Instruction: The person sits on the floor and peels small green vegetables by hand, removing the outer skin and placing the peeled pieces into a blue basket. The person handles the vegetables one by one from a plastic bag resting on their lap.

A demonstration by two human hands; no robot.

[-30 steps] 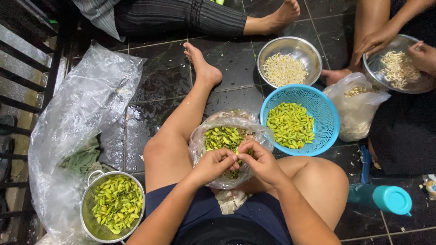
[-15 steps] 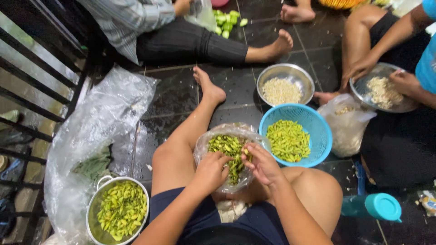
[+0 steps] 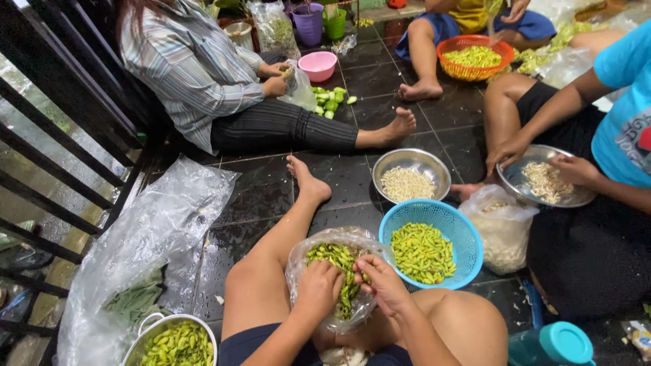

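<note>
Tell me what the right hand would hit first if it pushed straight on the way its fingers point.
The right hand points up and left, into the clear bag on the lap. It would likely first meet the green pods there, and the left hand close beside it. Depth is hard to judge.

A clear plastic bag [image 3: 337,281] of green pods [image 3: 333,257] rests open on the lap, crumpled.

Both hands met over a clear plastic bag [image 3: 337,271] of green pods in the lap: the left hand [image 3: 319,288] dug into it, and the right hand [image 3: 381,285] pinched a pod. A blue basket [image 3: 434,224] of pods sat just right; a steel bowl [image 3: 411,163] lay farther off.
</note>
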